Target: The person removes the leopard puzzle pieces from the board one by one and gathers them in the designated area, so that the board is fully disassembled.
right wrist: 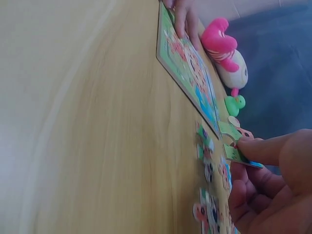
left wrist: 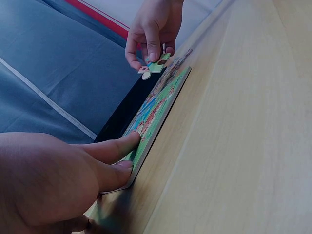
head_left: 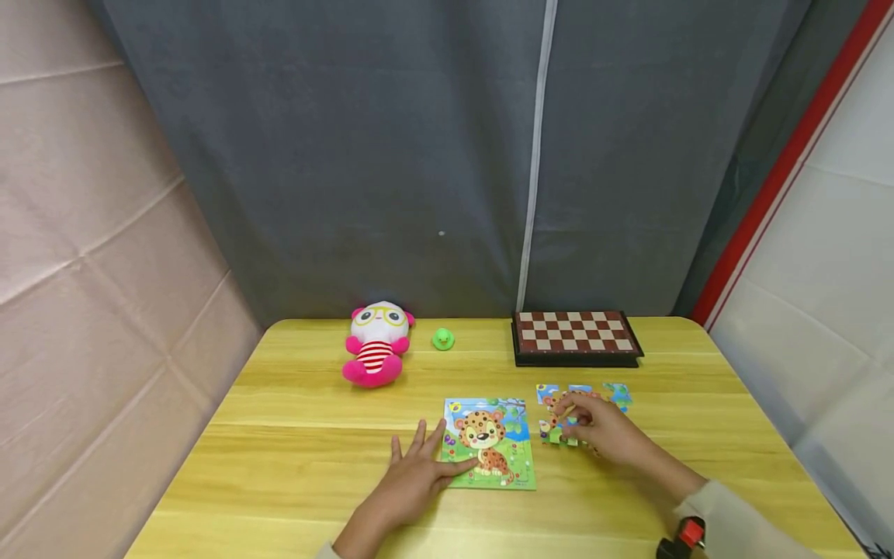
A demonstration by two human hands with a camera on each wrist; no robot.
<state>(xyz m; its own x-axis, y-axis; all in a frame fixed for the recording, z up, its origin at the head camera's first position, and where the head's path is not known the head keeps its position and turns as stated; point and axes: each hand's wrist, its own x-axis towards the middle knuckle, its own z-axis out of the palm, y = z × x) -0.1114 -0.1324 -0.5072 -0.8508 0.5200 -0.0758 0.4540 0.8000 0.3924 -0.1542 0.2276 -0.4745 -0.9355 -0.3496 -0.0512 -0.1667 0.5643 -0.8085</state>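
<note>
My left hand (head_left: 412, 481) lies with fingers spread at the left side of a square leopard-cub puzzle board (head_left: 518, 458). In the left wrist view, its fingertips (left wrist: 127, 141) rest on the board's green edge. My right hand (head_left: 606, 428) pinches a jigsaw piece (right wrist: 233, 153) between thumb and fingers. That piece is mostly green with a pink part and a rounded knob, and it is held above the table. Beneath and around this hand lie several loose jigsaw pieces (head_left: 548, 393), partly hidden by it in the head view.
Behind the loose pieces sits a brown-and-white checkered game board (head_left: 576, 332) in a black case. A pink and white panda plush (head_left: 377, 353) and a small green duck (head_left: 443, 339) stand at the back of the wooden table (head_left: 293, 450). A grey curtain (head_left: 384, 171) hangs behind.
</note>
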